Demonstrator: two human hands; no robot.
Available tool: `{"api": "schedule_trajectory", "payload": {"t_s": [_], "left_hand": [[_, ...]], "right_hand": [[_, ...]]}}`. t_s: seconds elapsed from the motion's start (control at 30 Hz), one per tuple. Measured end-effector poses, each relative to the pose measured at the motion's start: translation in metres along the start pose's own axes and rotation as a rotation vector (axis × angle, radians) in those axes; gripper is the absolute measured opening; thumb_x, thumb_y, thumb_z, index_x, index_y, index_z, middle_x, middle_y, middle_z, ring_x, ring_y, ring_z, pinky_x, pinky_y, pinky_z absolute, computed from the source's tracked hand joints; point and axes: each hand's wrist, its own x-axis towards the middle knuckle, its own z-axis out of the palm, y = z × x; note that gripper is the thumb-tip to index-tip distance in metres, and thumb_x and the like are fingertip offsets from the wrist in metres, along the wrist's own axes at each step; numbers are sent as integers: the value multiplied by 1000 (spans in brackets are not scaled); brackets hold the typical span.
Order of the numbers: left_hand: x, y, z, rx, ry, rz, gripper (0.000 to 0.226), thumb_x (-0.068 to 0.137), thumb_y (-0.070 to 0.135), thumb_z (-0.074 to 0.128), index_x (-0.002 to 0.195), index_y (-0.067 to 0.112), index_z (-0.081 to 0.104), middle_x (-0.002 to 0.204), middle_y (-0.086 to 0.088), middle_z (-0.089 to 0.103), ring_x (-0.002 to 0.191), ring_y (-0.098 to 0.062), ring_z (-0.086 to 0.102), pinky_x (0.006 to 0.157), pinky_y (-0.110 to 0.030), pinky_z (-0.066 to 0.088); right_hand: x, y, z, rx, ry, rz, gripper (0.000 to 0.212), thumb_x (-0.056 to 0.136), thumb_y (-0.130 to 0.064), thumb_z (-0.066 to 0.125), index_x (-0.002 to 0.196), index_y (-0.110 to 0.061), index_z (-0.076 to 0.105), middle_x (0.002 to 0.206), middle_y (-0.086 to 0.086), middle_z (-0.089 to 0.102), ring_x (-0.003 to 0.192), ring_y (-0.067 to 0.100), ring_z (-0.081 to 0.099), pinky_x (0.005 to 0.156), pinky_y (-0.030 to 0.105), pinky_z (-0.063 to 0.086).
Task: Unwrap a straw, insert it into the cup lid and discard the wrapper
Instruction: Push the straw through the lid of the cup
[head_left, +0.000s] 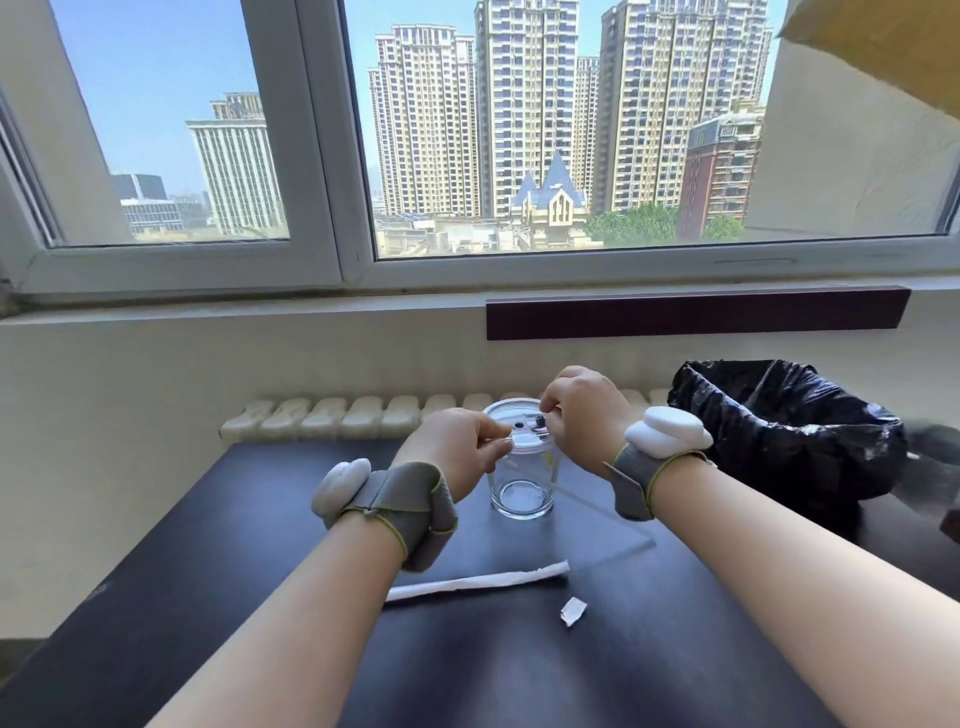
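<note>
Seen from the head camera, looking forward and down: two bare forearms reach out over a dark, glossy tabletop (519, 675), each wrist wearing a grey fabric strap with a white oval pod on it.

Both hands meet above a clear glass cup (522, 486) standing upright near the far edge of the table. The cup wears a clear, round plastic lid (511, 415) with a small dark hole near its middle.

The left hand (457, 449) has its fingers curled, with thumb and forefinger pinching one end of a thin, clear plastic straw (511, 441) just at the lid's near rim. The right hand (582, 410) is curled too, its fingertips down on the far right side of the lid; whether it grips the straw or the lid cannot be told. The straw is nearly see-through and hard to trace; a faint clear line runs down and right past the cup toward the right forearm.

On the table nearer the viewer lies a long, white, crumpled paper straw wrapper (478, 582), flat and untouched, with a small torn white paper scrap (573, 610) just beside its right end.

To the right of the cup stands a bin lined with a black plastic bag (789, 431), mouth open. Behind the table are a white radiator (363, 415) and a large window (332, 156) showing tall apartment towers
</note>
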Motion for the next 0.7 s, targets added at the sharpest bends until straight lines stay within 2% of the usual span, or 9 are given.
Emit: {"api": "schedule_trajectory", "payload": {"t_s": [0.1, 0.23, 0.33, 0.43, 0.53, 0.6, 0.7], "left_hand": [[-7, 5, -2, 37, -7, 13, 29, 89, 29, 55, 114, 19, 64, 81, -4, 70, 72, -10, 55, 70, -19, 39], [-16, 9, -4, 52, -23, 15, 29, 90, 28, 54, 114, 18, 64, 74, 1, 64, 74, -11, 55, 71, -21, 40], [-23, 13, -5, 61, -14, 15, 28, 89, 29, 54, 113, 18, 65, 76, -3, 67, 75, -12, 57, 75, -23, 43], [-30, 17, -5, 60, -11, 4, 29, 89, 29, 55, 113, 17, 65, 77, -2, 68, 75, -12, 57, 76, -23, 43], [-33, 18, -5, 60, 2, 11, 29, 89, 31, 55, 114, 19, 64, 73, 2, 64, 76, -11, 57, 76, -23, 42], [-38, 21, -8, 49, 22, 37, 28, 88, 30, 56, 113, 21, 64, 71, 4, 63, 74, -11, 56, 76, -23, 42], [-44, 27, -15, -4, 66, 73, 25, 87, 29, 58, 110, 21, 65, 63, 8, 60, 64, -8, 55, 72, -23, 42]], "right_hand": [[-7, 2, -3, 5, -30, 22, 22, 79, -8, 51, 89, -7, 70, 107, 11, 61, 103, 29, 56, 89, 36, 47], [-14, 3, -7, 40, -59, 18, 24, 77, -9, 49, 87, -10, 71, 105, 9, 62, 99, 27, 57, 88, 35, 47], [-23, 1, -13, 38, -98, 24, 25, 78, -10, 48, 90, -10, 71, 107, 8, 63, 102, 27, 57, 89, 36, 47], [-30, -1, -18, 52, -150, 33, 28, 81, -11, 47, 101, -11, 68, 115, 8, 63, 111, 28, 55, 95, 38, 45], [-37, -3, -25, 70, -183, 26, 37, 84, -9, 44, 115, -14, 62, 128, 6, 58, 120, 24, 50, 103, 34, 39], [-45, -6, -34, 119, -134, 23, 36, 82, -8, 45, 111, -15, 64, 123, 5, 61, 114, 22, 53, 98, 30, 40], [-58, -15, -51, 214, -132, 9, 25, 76, -13, 55, 95, -16, 71, 96, 3, 68, 88, 17, 57, 80, 25, 44]]}}
